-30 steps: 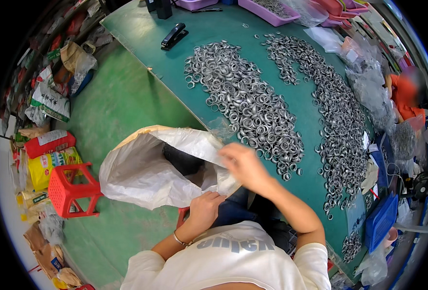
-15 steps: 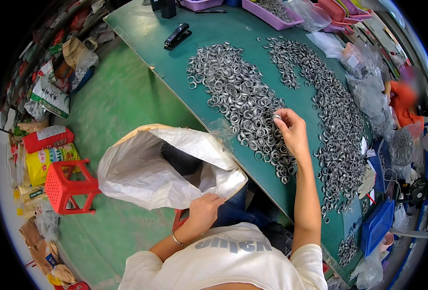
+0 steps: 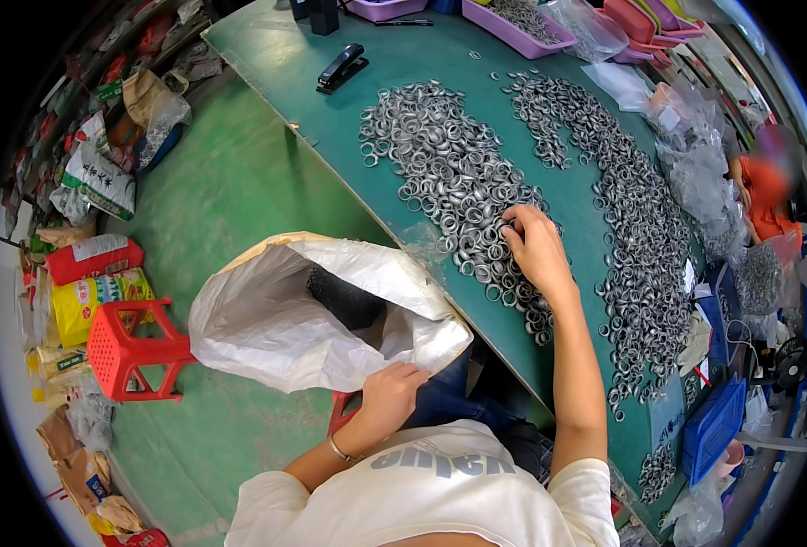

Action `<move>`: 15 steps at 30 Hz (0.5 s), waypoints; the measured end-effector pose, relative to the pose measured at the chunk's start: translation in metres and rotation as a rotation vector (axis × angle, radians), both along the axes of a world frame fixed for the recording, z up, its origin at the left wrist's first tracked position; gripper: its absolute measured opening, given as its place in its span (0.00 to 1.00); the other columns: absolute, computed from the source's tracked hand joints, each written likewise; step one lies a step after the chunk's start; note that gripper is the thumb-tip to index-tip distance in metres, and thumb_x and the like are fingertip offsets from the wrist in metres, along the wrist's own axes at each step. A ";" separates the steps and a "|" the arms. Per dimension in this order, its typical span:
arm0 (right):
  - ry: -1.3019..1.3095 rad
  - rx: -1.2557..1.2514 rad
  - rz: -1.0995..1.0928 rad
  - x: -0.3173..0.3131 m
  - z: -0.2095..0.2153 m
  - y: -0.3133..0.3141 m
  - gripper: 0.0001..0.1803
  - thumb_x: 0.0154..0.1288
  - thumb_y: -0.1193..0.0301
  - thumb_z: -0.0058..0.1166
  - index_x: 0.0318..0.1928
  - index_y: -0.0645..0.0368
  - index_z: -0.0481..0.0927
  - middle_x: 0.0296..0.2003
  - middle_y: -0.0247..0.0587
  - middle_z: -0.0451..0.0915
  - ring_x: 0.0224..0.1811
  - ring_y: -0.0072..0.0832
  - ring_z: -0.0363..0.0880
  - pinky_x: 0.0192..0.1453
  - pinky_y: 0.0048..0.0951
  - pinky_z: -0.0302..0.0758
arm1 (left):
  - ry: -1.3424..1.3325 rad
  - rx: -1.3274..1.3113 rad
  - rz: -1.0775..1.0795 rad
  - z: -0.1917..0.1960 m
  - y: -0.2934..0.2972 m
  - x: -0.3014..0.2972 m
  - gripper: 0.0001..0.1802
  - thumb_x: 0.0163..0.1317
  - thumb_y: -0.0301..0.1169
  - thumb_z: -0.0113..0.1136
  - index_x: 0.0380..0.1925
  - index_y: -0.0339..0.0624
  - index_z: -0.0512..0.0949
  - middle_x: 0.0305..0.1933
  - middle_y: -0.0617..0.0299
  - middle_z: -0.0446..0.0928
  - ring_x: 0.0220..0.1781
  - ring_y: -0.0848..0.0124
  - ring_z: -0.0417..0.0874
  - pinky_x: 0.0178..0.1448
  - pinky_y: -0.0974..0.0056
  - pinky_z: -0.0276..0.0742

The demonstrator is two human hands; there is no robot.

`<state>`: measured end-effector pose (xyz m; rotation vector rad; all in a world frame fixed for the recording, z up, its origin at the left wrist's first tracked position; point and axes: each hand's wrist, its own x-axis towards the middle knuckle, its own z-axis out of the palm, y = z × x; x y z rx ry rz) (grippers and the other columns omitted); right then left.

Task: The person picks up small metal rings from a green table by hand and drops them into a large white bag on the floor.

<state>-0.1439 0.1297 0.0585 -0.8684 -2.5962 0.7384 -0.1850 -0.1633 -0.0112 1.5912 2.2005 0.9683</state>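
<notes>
My left hand [image 3: 393,397] grips the near rim of a white woven sack [image 3: 276,351], which hangs wide-mouthed beside the table edge. Inside the sack lies something dark [image 3: 347,301], partly hidden by the folds. My right hand [image 3: 540,253] reaches over a heap of grey metal rings [image 3: 440,155] on the green table [image 3: 367,210]. Thumb and forefinger are bent together at its left side around a ring [image 3: 506,228]; the fingers partly cover it.
A second, longer band of rings [image 3: 636,237] runs along the right. A black stapler [image 3: 341,69] and a purple tray [image 3: 517,27] are at the far side. A blue basket [image 3: 712,428] stands right. On the floor at left is a red stool [image 3: 130,351].
My right hand has come down a little and to the left onto the ring heap; before, it held a ring up above it. My left hand stays on the sack rim.
</notes>
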 end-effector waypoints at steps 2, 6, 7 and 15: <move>0.029 0.086 0.018 0.001 -0.004 0.001 0.09 0.56 0.79 0.58 0.38 0.64 0.76 0.36 0.50 0.77 0.39 0.47 0.76 0.44 0.42 0.72 | -0.005 -0.011 -0.008 0.000 0.000 0.000 0.06 0.51 0.22 0.59 0.30 0.42 0.82 0.27 0.60 0.77 0.32 0.61 0.80 0.32 0.59 0.76; 0.174 0.127 0.053 0.002 -0.015 0.005 0.09 0.54 0.80 0.58 0.38 0.63 0.76 0.35 0.47 0.77 0.40 0.45 0.75 0.45 0.41 0.72 | -0.011 -0.001 -0.011 -0.004 -0.001 0.000 0.06 0.51 0.22 0.59 0.29 0.42 0.82 0.28 0.59 0.78 0.32 0.61 0.80 0.32 0.59 0.77; 0.212 0.168 0.076 0.001 -0.017 0.004 0.10 0.54 0.80 0.58 0.38 0.62 0.77 0.35 0.46 0.77 0.40 0.45 0.75 0.46 0.41 0.72 | -0.012 0.001 -0.013 -0.004 -0.001 0.000 0.06 0.51 0.22 0.59 0.29 0.41 0.82 0.28 0.59 0.78 0.32 0.61 0.80 0.32 0.59 0.77; 0.104 0.438 0.196 0.000 -0.014 0.003 0.13 0.52 0.81 0.55 0.41 0.60 0.78 0.34 0.44 0.77 0.41 0.41 0.75 0.48 0.39 0.72 | -0.008 -0.012 -0.019 -0.003 0.000 0.001 0.07 0.51 0.22 0.58 0.29 0.42 0.82 0.28 0.59 0.78 0.32 0.61 0.80 0.33 0.58 0.77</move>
